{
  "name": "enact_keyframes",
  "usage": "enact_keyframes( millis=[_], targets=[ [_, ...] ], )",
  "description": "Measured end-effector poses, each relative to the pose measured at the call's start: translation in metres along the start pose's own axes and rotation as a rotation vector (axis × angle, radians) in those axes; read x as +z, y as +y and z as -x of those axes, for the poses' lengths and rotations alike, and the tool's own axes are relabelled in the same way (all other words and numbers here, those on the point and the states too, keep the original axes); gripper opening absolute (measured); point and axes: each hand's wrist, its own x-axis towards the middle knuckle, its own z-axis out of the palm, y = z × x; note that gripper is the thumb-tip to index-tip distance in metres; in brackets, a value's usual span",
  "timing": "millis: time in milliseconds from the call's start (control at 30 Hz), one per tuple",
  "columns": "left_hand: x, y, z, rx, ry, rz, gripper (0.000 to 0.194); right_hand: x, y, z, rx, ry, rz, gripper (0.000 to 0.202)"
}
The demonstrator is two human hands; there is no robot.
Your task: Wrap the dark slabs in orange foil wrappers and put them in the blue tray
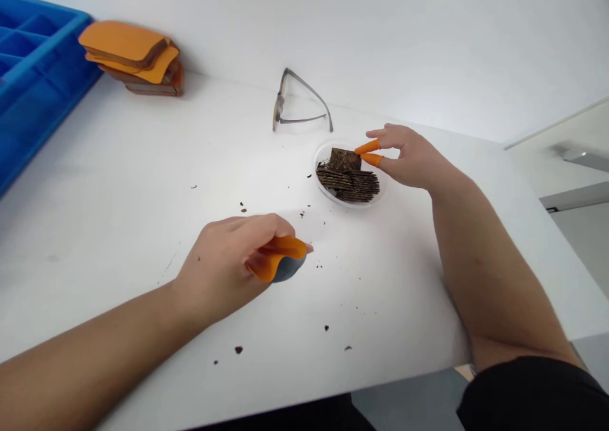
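My left hand (pixel 233 259) curls closed around an orange pouch (pixel 265 268), its mouth agape. My right hand (pixel 413 158), thumb and forefinger nearly meeting in orange finger cots (pixel 369 146), pinches a brown square sheet (pixel 345 160) in the clear round dish (pixel 352 205).

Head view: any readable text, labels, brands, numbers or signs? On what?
None readable.
No lettering shows on the crate, stack, dish or pouch in the left hand.
Glasses: too small to tell if the arms are marked.
Dark specks on the table look like crumbs, not print.
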Motion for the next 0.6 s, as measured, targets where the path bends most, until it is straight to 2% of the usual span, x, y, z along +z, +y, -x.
enact_keyframes(
  millis=[100,333,600],
  targets=[
    [0.000,-0.001,0.000,0.082,-0.004,0.060,0.025,-0.004,-0.001,0.002,0.009,-0.022,0.016,0.026],
    [0.002,-0.002,-0.001,0.059,-0.015,0.059,0.024,-0.010,-0.011,0.007,0.065,-0.076,-0.069,0.028],
    [0.000,0.001,-0.001,0.051,-0.018,0.042,0.023,-0.002,-0.007,0.000,0.063,-0.113,-0.194,0.027]
  ],
)
